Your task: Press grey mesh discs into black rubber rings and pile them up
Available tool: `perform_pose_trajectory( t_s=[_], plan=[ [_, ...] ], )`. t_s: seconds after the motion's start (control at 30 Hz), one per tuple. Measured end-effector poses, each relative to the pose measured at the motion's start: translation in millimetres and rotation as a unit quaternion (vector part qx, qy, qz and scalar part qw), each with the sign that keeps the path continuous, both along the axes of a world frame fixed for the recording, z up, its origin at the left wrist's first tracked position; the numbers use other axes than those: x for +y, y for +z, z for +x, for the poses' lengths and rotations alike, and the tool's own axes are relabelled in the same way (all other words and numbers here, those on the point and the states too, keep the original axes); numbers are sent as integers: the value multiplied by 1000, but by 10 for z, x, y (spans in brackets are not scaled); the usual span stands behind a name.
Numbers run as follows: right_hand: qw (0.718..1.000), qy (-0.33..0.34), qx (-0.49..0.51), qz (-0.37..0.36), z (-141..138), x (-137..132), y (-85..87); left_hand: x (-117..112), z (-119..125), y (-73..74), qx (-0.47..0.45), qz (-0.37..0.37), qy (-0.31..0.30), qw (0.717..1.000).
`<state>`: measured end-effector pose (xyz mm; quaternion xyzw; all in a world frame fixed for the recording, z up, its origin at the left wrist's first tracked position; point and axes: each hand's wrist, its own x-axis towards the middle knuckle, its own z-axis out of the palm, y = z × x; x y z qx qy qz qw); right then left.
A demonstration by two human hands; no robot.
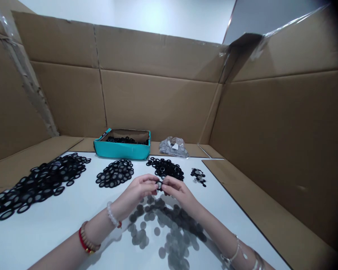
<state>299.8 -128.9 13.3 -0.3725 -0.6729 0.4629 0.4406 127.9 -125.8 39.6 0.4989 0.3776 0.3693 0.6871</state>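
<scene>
Between both hands, above the white table, is a small black ring (pixel 159 185) with a pale centre. My left hand (pixel 142 189) pinches its left side with thumb and fingers. From the right, my right hand (pixel 177 191) closes on the opposite edge. Below the hands lie many loose grey translucent discs (pixel 173 236), some darker ones among them. Just behind the hands sits a heap of black rings (pixel 166 167). Fingertips hide part of the held ring.
Black rings with grey centres form a long pile (pixel 45 180) at left and a smaller pile (pixel 115 173) nearer the middle. A teal box (pixel 122 150) holds more rings. Beside it lies a clear plastic bag (pixel 173 147). Few pieces (pixel 198 176) lie right. Cardboard walls (pixel 157 101) enclose the table.
</scene>
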Motion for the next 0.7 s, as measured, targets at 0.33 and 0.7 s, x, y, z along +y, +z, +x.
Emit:
perform_pose_trajectory(
  t_s=[0.33, 0.7],
  plan=[
    [999, -8, -28, 22, 28, 61, -82, 68, -20, -20, 40, 71, -1, 997],
    [981, -15, -152, 121, 23, -34, -26, 37, 37, -196, 133, 319, 53, 937]
  ],
)
